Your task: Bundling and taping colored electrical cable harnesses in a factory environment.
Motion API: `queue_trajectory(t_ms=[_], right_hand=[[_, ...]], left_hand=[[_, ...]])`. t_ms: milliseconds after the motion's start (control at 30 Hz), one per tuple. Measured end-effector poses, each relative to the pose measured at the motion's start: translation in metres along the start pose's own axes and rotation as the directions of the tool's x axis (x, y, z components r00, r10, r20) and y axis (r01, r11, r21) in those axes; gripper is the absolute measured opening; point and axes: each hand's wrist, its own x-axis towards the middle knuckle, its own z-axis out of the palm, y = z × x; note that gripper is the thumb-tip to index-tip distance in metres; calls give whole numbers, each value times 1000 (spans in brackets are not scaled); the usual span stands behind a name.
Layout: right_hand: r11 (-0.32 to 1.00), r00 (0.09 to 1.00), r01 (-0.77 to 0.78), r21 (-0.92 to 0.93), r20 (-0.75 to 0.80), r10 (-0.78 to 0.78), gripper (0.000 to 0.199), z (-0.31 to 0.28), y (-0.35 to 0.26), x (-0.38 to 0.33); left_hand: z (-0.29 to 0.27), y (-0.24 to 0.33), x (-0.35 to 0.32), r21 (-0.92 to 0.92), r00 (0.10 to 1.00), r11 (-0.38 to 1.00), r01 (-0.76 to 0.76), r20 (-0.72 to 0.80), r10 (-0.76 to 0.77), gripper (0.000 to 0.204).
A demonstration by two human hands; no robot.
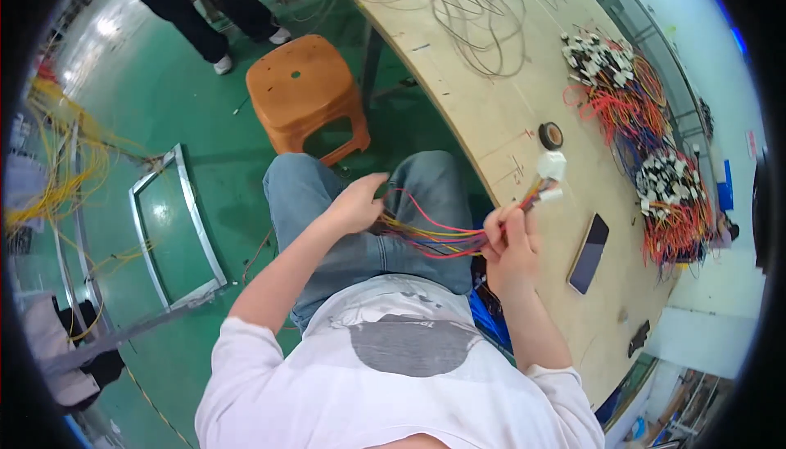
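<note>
A bundle of coloured wires [426,236] runs across my lap, ending in white plastic connectors [550,172] over the edge of the wooden bench. My right hand [509,240] is closed around the bundle just behind the connectors. Further back along the same wires, above my jeans, my left hand [359,202] pinches them. A red wire loops up between the two hands.
A wooden workbench [491,113] carries a dark phone [589,252], a roll of black tape [551,135], piles of red and orange harnesses with white connectors [647,138] and grey cables [458,7]. An orange stool [304,89] stands ahead on the green floor. A person's legs [205,7] are beyond it. A metal frame [168,228] lies at left.
</note>
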Motion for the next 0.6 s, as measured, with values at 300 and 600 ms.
queue_trajectory(t_ms=[300,600], right_hand=[[977,992,-110,-183,-85,96,23,-17,21,2],[960,971,-49,-276,213,111,26,-58,-1,-67]], left_hand=[[50,92,-33,-733,878,647,211,433,204,16],[65,101,-38,44,627,975,-219,772,106,28]])
